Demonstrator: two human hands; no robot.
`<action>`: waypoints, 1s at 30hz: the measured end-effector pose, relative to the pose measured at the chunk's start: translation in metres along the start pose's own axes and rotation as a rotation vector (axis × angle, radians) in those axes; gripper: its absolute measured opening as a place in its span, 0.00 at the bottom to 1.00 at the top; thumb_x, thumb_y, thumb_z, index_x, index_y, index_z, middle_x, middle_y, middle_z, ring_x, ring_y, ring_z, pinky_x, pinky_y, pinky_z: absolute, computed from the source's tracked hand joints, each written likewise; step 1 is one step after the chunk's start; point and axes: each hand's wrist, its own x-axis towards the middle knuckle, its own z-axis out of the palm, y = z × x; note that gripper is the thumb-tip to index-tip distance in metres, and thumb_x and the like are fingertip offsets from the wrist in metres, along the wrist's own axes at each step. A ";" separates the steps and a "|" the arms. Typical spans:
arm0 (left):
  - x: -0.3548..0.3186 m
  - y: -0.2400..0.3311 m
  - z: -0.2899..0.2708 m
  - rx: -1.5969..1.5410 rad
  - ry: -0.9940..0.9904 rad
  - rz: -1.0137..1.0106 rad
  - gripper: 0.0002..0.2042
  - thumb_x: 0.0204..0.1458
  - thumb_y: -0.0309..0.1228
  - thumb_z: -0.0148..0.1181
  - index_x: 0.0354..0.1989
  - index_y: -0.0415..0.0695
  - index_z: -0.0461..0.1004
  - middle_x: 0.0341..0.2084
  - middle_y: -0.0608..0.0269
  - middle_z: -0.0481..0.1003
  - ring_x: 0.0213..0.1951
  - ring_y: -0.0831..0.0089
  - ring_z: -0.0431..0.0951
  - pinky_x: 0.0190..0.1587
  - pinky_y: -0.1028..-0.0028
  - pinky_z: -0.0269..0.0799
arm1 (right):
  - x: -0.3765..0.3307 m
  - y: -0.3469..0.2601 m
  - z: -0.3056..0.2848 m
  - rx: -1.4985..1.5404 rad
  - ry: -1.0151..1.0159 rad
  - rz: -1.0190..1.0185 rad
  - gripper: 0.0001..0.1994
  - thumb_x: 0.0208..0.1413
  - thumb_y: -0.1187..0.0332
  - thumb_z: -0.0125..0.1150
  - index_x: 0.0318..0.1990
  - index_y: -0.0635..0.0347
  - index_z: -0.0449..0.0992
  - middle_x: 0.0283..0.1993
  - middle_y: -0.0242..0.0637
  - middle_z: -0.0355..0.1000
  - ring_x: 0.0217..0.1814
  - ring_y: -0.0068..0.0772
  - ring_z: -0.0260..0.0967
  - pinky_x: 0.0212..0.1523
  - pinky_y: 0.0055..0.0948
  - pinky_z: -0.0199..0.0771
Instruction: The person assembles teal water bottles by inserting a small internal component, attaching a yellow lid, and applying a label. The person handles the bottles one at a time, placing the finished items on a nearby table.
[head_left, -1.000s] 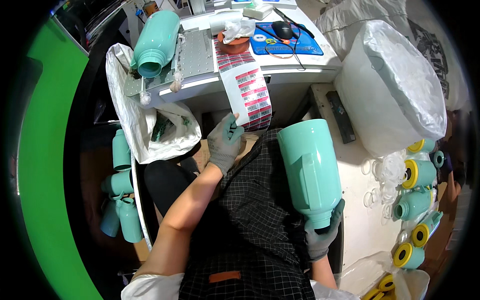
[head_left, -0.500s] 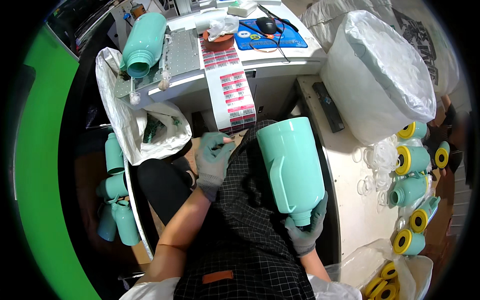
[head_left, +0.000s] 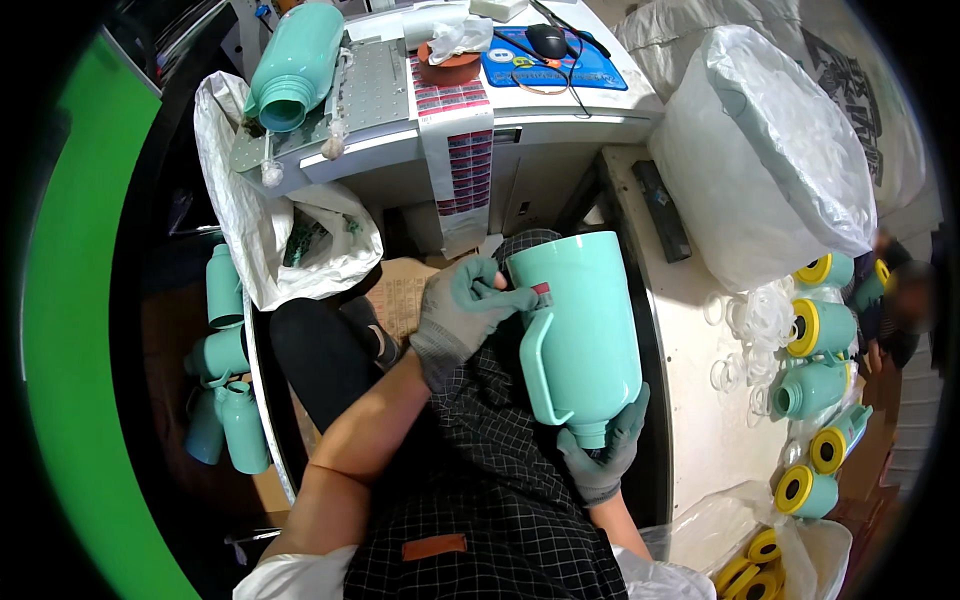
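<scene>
A mint-green thermos jug body [head_left: 590,320] with a side handle rests upside down over my lap, its narrow neck pointing toward me. My right hand [head_left: 605,455] is closed around that neck. My left hand [head_left: 462,312], in a grey-green glove with bare fingertips, pinches a small red-and-white sticker [head_left: 542,292] against the jug's wall, just by the handle's far end. A strip of printed stickers [head_left: 465,165] hangs over the desk's front edge ahead, partly under a brown tape roll [head_left: 448,66].
Another green jug [head_left: 297,65] lies on the desk at left, above a white sack [head_left: 240,200]. Several jugs [head_left: 245,425] stand lower left. On the right bench [head_left: 700,420] are clear rings [head_left: 765,320], yellow-based jugs [head_left: 808,326] and a big white bag [head_left: 760,160]. Another person is at far right.
My left hand has moved right and away from me, bringing the sticker to the jug's wall. The hanging sticker strip has twisted. The jug has shifted slightly left in my right hand.
</scene>
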 end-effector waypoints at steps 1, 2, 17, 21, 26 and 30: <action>0.004 0.000 -0.016 0.279 0.002 -0.043 0.18 0.54 0.41 0.74 0.41 0.40 0.78 0.30 0.61 0.81 0.31 0.72 0.80 0.36 0.72 0.76 | 0.001 0.002 0.000 -0.013 0.010 -0.018 0.57 0.45 0.59 0.81 0.81 0.51 0.49 0.79 0.63 0.51 0.76 0.63 0.61 0.67 0.50 0.72; 0.008 0.003 -0.032 0.566 0.020 -0.081 0.20 0.52 0.43 0.76 0.40 0.40 0.78 0.29 0.61 0.81 0.30 0.70 0.80 0.36 0.70 0.76 | 0.005 0.001 -0.001 0.085 -0.013 0.104 0.57 0.44 0.60 0.81 0.80 0.56 0.49 0.78 0.61 0.52 0.75 0.59 0.62 0.67 0.48 0.71; 0.114 0.065 -0.294 1.750 0.438 0.867 0.29 0.52 0.26 0.62 0.66 0.57 0.70 0.64 0.59 0.68 0.66 0.55 0.67 0.62 0.55 0.69 | 0.139 -0.029 0.041 0.565 0.196 0.201 0.56 0.51 0.47 0.77 0.77 0.72 0.52 0.78 0.52 0.55 0.77 0.47 0.58 0.75 0.47 0.60; 0.047 0.093 -0.244 1.386 0.573 1.145 0.27 0.52 0.29 0.63 0.63 0.57 0.72 0.60 0.60 0.73 0.61 0.58 0.72 0.57 0.56 0.73 | 0.202 -0.037 0.054 0.575 0.181 0.113 0.49 0.55 0.56 0.75 0.77 0.72 0.53 0.78 0.51 0.56 0.76 0.45 0.60 0.74 0.45 0.62; 0.098 0.052 -0.269 1.497 0.649 1.077 0.38 0.48 0.31 0.68 0.71 0.58 0.63 0.69 0.60 0.64 0.68 0.52 0.65 0.67 0.48 0.67 | 0.247 -0.043 0.097 0.617 0.184 -0.063 0.47 0.57 0.58 0.75 0.76 0.73 0.54 0.76 0.50 0.60 0.75 0.44 0.62 0.74 0.44 0.63; 0.149 0.038 -0.303 1.742 0.525 0.918 0.30 0.56 0.30 0.57 0.70 0.65 0.63 0.71 0.61 0.62 0.70 0.52 0.62 0.68 0.46 0.65 | 0.250 -0.052 0.113 0.665 0.183 -0.127 0.56 0.50 0.48 0.80 0.76 0.74 0.54 0.76 0.51 0.60 0.75 0.44 0.61 0.74 0.44 0.62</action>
